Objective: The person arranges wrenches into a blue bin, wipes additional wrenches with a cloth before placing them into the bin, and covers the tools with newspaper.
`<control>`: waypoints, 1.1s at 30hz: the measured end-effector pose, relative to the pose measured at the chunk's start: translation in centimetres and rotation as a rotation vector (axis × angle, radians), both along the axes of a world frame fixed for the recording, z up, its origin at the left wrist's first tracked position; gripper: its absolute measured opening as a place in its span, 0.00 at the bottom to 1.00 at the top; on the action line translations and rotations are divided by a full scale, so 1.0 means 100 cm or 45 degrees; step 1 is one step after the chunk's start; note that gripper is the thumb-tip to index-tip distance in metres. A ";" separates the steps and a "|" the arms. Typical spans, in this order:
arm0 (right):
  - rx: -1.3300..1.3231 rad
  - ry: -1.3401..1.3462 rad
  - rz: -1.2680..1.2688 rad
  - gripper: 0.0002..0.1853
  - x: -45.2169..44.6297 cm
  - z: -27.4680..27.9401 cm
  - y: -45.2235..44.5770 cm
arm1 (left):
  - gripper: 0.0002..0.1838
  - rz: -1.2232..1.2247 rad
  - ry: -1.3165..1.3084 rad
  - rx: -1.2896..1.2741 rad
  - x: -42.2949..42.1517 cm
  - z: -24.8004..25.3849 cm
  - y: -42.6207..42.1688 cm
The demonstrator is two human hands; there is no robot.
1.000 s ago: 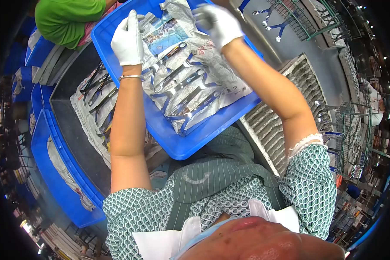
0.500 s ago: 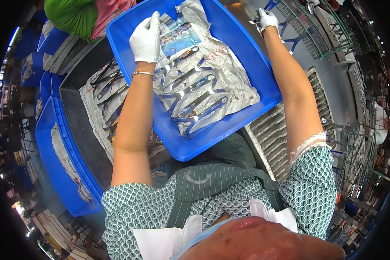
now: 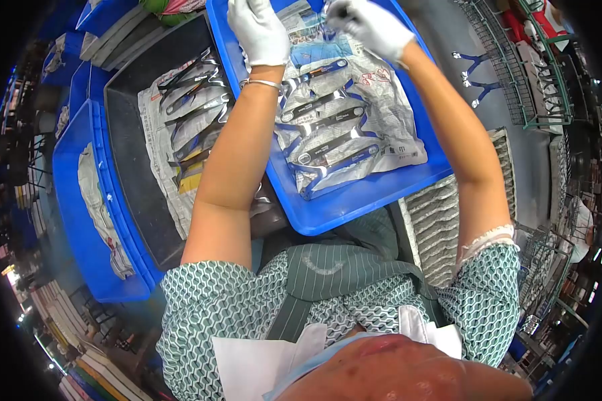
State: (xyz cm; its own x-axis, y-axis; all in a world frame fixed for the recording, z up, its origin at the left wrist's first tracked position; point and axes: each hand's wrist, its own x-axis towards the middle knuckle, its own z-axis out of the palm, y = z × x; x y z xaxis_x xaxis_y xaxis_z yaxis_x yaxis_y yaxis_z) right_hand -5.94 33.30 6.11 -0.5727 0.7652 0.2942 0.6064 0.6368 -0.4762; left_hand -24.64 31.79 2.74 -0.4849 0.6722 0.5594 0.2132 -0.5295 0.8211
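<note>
A blue plastic tray (image 3: 354, 217), lined with newspaper (image 3: 394, 120), holds several blue-and-silver fork-ended metal parts (image 3: 328, 123) lying in a row. My left hand (image 3: 261, 37), in a white glove, is over the tray's far left side; its fingertips run out at the top edge of the view. White-gloved too, my right hand (image 3: 374, 30) is over the tray's far end. Its fingers, smeared by motion, are closed around a blue part that is mostly hidden. Two more blue forked parts (image 3: 475, 63) lie on the grey table to the right.
Left of the blue tray stands a dark bin (image 3: 137, 154) with paper and more forked parts. A second blue bin (image 3: 80, 220) is further left. Wire baskets (image 3: 491, 43) line the table at right. A ridged grey pad (image 3: 438, 220) lies nearer me.
My right hand has come from the table at right to over the tray's far end. My left hand has shifted right and up in the view; the whole scene has shifted too.
</note>
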 end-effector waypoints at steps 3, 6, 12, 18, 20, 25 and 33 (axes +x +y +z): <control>-0.048 -0.510 0.046 0.10 -0.017 -0.050 0.020 | 0.18 0.082 0.092 -0.029 0.004 0.003 -0.003; 0.023 -0.813 -0.004 0.14 -0.042 -0.079 0.018 | 0.17 0.104 0.218 -0.043 0.006 0.006 -0.004; -0.190 -0.933 -0.154 0.15 -0.074 -0.109 0.025 | 0.16 0.117 0.385 -0.082 0.005 0.008 -0.006; -0.437 -0.773 0.072 0.19 -0.051 -0.146 0.024 | 0.16 0.112 0.440 -0.118 0.007 0.009 -0.003; -0.383 -0.629 -0.062 0.21 -0.034 -0.154 0.027 | 0.16 0.148 0.549 -0.038 0.004 -0.001 0.003; -0.648 -0.427 -0.660 0.28 0.042 -0.144 0.017 | 0.18 0.236 0.633 0.002 0.016 -0.020 0.017; -0.780 -0.583 -0.283 0.27 0.055 -0.137 0.018 | 0.22 -0.079 1.175 -0.572 0.010 -0.036 0.022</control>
